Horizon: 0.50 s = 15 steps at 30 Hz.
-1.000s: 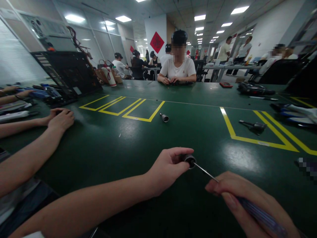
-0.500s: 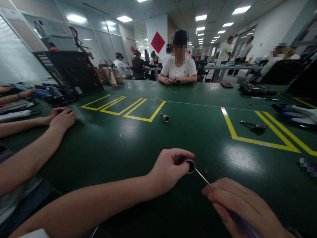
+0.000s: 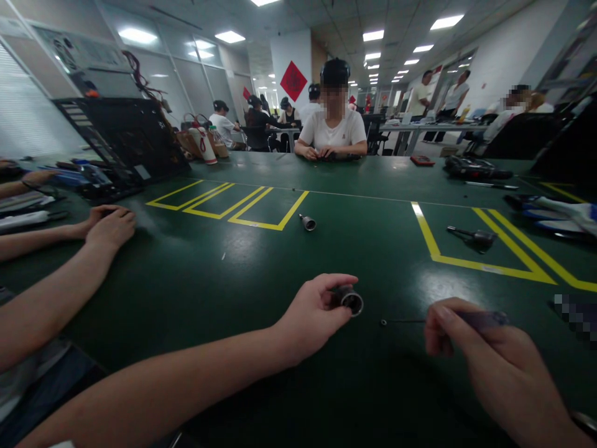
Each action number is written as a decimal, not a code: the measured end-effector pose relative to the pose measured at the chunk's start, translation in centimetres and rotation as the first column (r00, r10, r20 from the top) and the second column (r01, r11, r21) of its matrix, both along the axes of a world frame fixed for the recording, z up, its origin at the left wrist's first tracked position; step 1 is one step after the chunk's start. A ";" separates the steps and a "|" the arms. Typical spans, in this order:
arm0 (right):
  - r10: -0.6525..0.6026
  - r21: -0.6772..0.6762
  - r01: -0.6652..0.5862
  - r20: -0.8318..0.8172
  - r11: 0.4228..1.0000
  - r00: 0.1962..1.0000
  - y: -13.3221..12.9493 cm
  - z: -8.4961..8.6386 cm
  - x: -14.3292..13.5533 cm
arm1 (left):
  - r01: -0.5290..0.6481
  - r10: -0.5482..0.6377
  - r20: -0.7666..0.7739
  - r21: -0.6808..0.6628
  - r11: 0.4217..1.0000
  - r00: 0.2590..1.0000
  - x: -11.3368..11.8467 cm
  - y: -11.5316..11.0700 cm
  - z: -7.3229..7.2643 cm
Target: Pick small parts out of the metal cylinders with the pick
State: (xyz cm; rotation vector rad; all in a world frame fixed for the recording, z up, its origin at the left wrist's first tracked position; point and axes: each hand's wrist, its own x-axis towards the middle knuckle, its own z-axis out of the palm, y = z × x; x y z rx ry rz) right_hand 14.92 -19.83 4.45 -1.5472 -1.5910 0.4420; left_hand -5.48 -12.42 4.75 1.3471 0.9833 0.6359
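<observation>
My left hand grips a hollow metal cup-shaped part between thumb and fingers, its open end turned toward the right and me. My right hand is closed round the purplish handle of a screwdriver. The thin shaft points left, and its tip is at or beside a small dark ring-shaped piece on the table; I cannot tell whether they touch. Farther off lies another cup-shaped metal part with a short stem. A dark stemmed part rests inside a yellow-taped area at the right.
The green table carries yellow tape outlines. A co-worker's hands are at the left, near a black rack. Another person sits opposite. Dark tools and blue-white items lie at the right.
The screwdriver has come out of the cup-shaped part and swung level, its tip now by the small ring. My right hand has moved up and right. My left hand keeps its hold.
</observation>
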 end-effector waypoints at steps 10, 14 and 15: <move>0.032 -0.167 -0.049 -0.102 0.985 0.994 0.9 -0.4 -0.3 | -0.004 0.008 0.044 -0.069 0.998 0.999 0.0 0.1 0.2; 0.045 -0.159 -0.059 -0.091 0.986 0.995 1.2 -0.4 -0.5 | -0.002 0.006 0.052 -0.070 0.998 0.999 0.0 0.2 0.0; 0.041 -0.157 -0.057 -0.104 0.986 0.994 1.2 -0.6 -0.4 | -0.010 0.013 0.049 -0.068 0.998 0.999 0.0 0.2 0.0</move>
